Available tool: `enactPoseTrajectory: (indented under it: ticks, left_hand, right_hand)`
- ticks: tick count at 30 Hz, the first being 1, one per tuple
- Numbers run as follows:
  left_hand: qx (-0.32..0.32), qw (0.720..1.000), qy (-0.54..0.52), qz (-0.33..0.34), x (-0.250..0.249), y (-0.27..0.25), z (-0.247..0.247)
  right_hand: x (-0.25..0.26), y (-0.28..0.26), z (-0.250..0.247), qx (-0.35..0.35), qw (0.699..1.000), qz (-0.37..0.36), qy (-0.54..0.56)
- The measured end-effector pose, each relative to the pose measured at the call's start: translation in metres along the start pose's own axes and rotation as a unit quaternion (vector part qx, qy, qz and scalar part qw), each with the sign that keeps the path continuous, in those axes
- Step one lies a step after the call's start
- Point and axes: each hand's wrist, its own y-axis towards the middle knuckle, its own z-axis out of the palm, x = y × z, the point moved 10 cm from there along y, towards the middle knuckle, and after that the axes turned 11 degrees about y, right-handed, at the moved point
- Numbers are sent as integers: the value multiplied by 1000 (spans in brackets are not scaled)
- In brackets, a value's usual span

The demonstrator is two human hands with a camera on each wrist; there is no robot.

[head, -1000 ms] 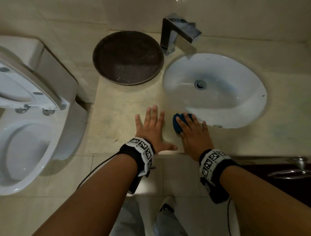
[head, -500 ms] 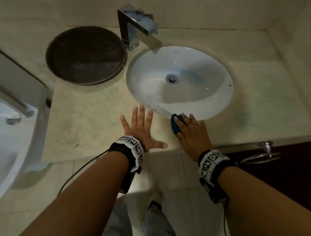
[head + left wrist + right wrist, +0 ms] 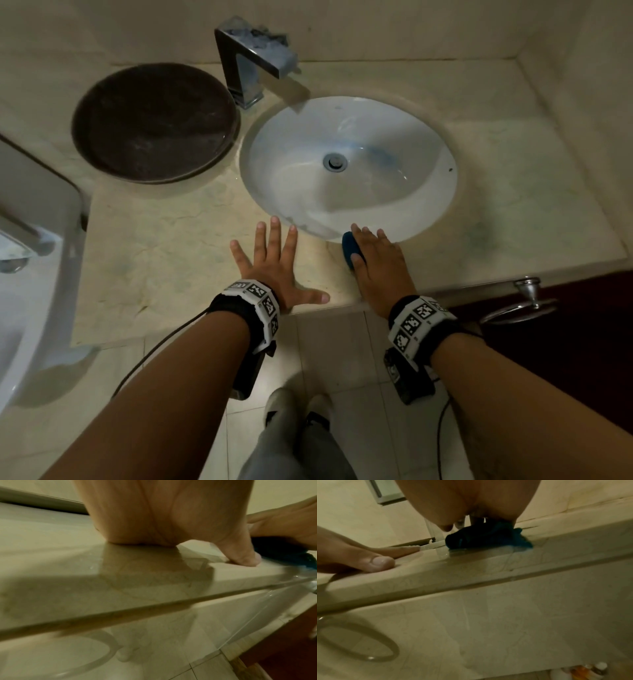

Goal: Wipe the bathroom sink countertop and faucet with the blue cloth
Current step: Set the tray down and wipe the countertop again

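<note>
You're mid-wipe at the front edge of the countertop (image 3: 171,246): your right hand (image 3: 376,269) presses flat on the blue cloth (image 3: 348,248), left hand (image 3: 274,267) splayed, empty; next, sweep along the sink (image 3: 394,120)

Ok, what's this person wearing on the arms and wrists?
Bare forearms, no sleeves. Behind the left hand and right hand, each wrist wears a black strap with white blocks printed with black-and-white square codes, a black box underneath, and a thin black cable trailing.

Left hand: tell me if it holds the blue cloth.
No, the left hand lies flat on the countertop, while the right hand presses the blue cloth.
</note>
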Motion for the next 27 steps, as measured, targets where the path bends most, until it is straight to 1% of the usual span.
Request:
enactPoseTrajectory:
  ticks: [4,7,14,19,21,23,25,27]
  left_hand:
    - [-3,1000,0,7,-1,1,0]
    - [3,1000,1,14,-1,1,1]
    - [17,1000,6,18,-2,0,0]
    - [10,1000,13,7,-3,-2,-4]
    - [-11,1000,17,19,-19,-4,-12]
    - [-35,998,15,47,-50,-3,-24]
    - [-41,997,9,62,-84,1,-32]
    - [-35,998,0,60,-113,9,-35]
  right_hand:
    - [-3,1,13,6,996,-4,-88]
    - [-8,0,16,21,993,-17,-119]
    - [-31,-9,2,12,992,11,-129]
    - [-39,-9,-5,17,993,-3,-113]
    - [-46,-9,-10,17,994,-11,-110]
    - [-55,-8,-16,20,993,-17,-115]
    - [-65,-7,-23,23,994,-22,-108]
    - [-77,-4,-31,26,993,-29,-110]
